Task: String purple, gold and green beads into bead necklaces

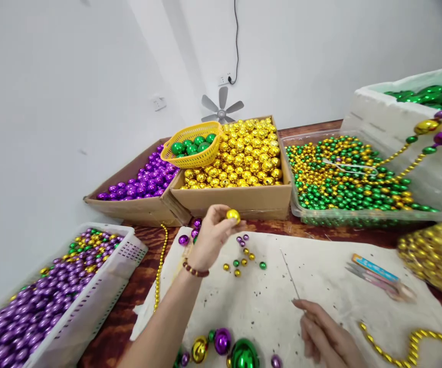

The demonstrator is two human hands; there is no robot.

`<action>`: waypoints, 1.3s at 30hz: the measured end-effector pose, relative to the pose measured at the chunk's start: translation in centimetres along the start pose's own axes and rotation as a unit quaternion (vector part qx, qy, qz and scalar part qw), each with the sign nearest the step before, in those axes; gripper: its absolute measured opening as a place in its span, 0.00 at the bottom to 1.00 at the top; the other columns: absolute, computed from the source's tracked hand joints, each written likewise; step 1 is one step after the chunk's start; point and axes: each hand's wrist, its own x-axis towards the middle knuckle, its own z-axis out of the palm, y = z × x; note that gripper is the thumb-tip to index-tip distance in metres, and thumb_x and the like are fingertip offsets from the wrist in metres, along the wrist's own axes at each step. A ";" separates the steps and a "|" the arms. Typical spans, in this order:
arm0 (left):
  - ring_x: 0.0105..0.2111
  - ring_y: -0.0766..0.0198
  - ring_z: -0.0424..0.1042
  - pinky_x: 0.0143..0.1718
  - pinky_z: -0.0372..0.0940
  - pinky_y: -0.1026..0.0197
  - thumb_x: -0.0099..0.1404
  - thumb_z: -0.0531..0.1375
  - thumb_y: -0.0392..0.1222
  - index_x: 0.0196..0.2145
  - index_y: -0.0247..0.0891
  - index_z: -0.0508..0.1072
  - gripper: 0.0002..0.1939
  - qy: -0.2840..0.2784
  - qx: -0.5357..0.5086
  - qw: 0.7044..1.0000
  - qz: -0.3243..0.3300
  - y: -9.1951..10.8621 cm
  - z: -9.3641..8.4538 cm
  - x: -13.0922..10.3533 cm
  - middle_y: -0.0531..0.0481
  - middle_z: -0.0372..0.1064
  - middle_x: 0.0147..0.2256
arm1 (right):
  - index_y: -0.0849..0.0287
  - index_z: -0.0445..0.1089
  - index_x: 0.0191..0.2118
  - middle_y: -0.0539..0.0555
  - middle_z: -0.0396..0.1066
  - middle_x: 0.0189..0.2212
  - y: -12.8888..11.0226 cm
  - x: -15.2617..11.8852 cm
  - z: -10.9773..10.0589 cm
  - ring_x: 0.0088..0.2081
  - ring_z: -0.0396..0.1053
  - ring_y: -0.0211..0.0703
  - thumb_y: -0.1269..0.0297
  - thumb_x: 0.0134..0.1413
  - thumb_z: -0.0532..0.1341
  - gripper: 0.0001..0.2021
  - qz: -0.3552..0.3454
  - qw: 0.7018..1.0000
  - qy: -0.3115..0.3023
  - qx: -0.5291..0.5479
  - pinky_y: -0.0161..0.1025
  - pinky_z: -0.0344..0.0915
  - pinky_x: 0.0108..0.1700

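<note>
A shiny gold ball (233, 215) is pinched in the fingers of my left hand (216, 232), in front of the carton of gold balls (249, 153). My right hand (320, 329) grips a thin metal needle (290, 273) that points up and away over the white sheet (266, 306). Several small purple, gold and green beads (245, 262) lie loose between my hands. Nearer me, a row of larger beads includes a gold one (200, 349), a purple one (223, 341) and a big green one (245, 353).
Purple balls (140, 181) fill a carton at the back left; a yellow basket (190, 159) holds green balls. A white crate (101, 286) stands left, a clear bin (358, 213) right. Scissors (374, 278), a gold bead string (412, 342) and a gold bead bag (435, 260) lie right.
</note>
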 end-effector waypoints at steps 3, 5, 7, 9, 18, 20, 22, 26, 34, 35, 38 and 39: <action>0.39 0.61 0.73 0.45 0.67 0.54 0.60 0.62 0.37 0.50 0.43 0.69 0.19 -0.029 -0.064 0.994 -0.083 -2.6 1.7 -3.3 0.50 0.69 0.39 | 0.57 0.70 0.48 0.51 0.69 0.25 -0.4 -0.1 0.1 0.24 0.69 0.41 0.49 0.61 0.54 0.19 -0.021 0.999 -0.024 -0.010 0.35 0.61 0.23; 0.37 0.65 0.71 0.41 0.66 0.60 0.60 0.62 0.37 0.52 0.44 0.70 0.21 -0.024 -0.050 0.993 -0.101 -3.9 2.2 -4.6 0.49 0.70 0.41 | 0.58 0.72 0.44 0.54 0.72 0.26 -0.6 -0.3 0.0 0.26 0.71 0.43 0.49 0.61 0.55 0.19 -0.012 1.000 -0.020 -0.018 0.35 0.62 0.24; 0.34 0.68 0.69 0.38 0.64 0.64 0.60 0.62 0.37 0.53 0.44 0.70 0.22 -0.012 -0.016 0.995 -0.096 -4.8 2.3 -5.5 0.50 0.71 0.41 | 0.59 0.72 0.41 0.55 0.73 0.27 -0.8 -0.5 -0.3 0.27 0.72 0.43 0.49 0.60 0.55 0.18 0.001 1.000 -0.015 -0.021 0.35 0.63 0.25; 0.36 0.67 0.69 0.39 0.64 0.64 0.61 0.62 0.38 0.53 0.44 0.70 0.22 -0.004 0.010 0.997 -0.082 -5.4 2.3 -6.1 0.50 0.71 0.42 | 0.59 0.73 0.41 0.55 0.73 0.26 -0.8 -0.8 -0.4 0.25 0.71 0.42 0.49 0.60 0.56 0.18 0.004 1.000 -0.013 -0.021 0.35 0.63 0.25; 0.49 0.55 0.70 0.54 0.62 0.50 0.61 0.63 0.39 0.49 0.44 0.69 0.17 0.029 -0.007 1.000 0.000 -6.4 2.7 -7.6 0.47 0.70 0.46 | 0.57 0.73 0.43 0.52 0.73 0.25 -0.1 -1.7 0.0 0.23 0.71 0.41 0.55 0.63 0.55 0.14 -0.054 0.996 -0.066 -0.034 0.35 0.68 0.28; 0.51 0.55 0.68 0.55 0.61 0.52 0.61 0.62 0.39 0.51 0.45 0.69 0.20 0.045 0.030 0.998 0.014 -6.4 2.6 -7.8 0.46 0.69 0.49 | 0.58 0.73 0.43 0.52 0.73 0.25 0.0 -1.9 0.2 0.23 0.72 0.41 0.56 0.63 0.55 0.14 -0.050 0.995 -0.074 -0.045 0.35 0.69 0.29; 0.52 0.56 0.67 0.54 0.61 0.55 0.61 0.63 0.40 0.52 0.45 0.70 0.20 0.060 0.065 0.996 0.023 -6.5 2.5 -8.0 0.46 0.67 0.52 | 0.58 0.73 0.42 0.52 0.73 0.24 0.2 -2.1 0.5 0.23 0.71 0.40 0.56 0.63 0.55 0.14 -0.044 0.996 -0.070 -0.045 0.34 0.68 0.28; 0.49 0.57 0.68 0.52 0.63 0.56 0.61 0.62 0.40 0.50 0.44 0.72 0.18 0.087 0.079 0.993 0.024 -6.6 2.3 -8.3 0.46 0.68 0.52 | 0.58 0.74 0.40 0.51 0.72 0.23 0.7 -2.3 1.4 0.21 0.70 0.40 0.54 0.62 0.55 0.15 -0.037 0.997 -0.061 -0.033 0.34 0.67 0.27; 0.44 0.58 0.71 0.48 0.65 0.56 0.61 0.63 0.37 0.47 0.42 0.74 0.16 0.099 -0.039 0.994 0.018 -6.0 2.5 -8.3 0.45 0.71 0.49 | 0.58 0.74 0.41 0.50 0.70 0.21 0.9 -2.2 2.1 0.21 0.69 0.38 0.55 0.63 0.55 0.14 -0.034 0.996 -0.076 -0.035 0.33 0.66 0.27; 0.44 0.58 0.72 0.48 0.66 0.56 0.61 0.63 0.37 0.47 0.42 0.74 0.15 0.098 -0.058 0.993 0.013 -5.8 2.6 -8.2 0.45 0.71 0.49 | 0.58 0.74 0.41 0.50 0.70 0.21 1.0 -2.2 2.2 0.21 0.69 0.38 0.55 0.63 0.55 0.14 -0.033 0.996 -0.075 -0.034 0.33 0.66 0.27; 0.45 0.57 0.72 0.48 0.66 0.55 0.61 0.62 0.36 0.47 0.41 0.75 0.15 0.098 -0.107 0.990 0.001 -5.4 2.8 -8.2 0.44 0.71 0.49 | 0.58 0.74 0.41 0.51 0.70 0.21 1.2 -2.3 2.3 0.21 0.69 0.38 0.55 0.62 0.56 0.14 -0.021 0.997 -0.071 -0.027 0.33 0.66 0.27; 0.45 0.56 0.72 0.48 0.65 0.55 0.61 0.62 0.36 0.47 0.40 0.75 0.14 0.096 -0.120 0.988 -0.001 -5.4 2.9 -8.2 0.44 0.70 0.49 | 0.58 0.74 0.41 0.51 0.70 0.21 1.2 -2.3 2.4 0.21 0.68 0.38 0.54 0.62 0.56 0.15 -0.014 0.997 -0.070 -0.023 0.32 0.66 0.27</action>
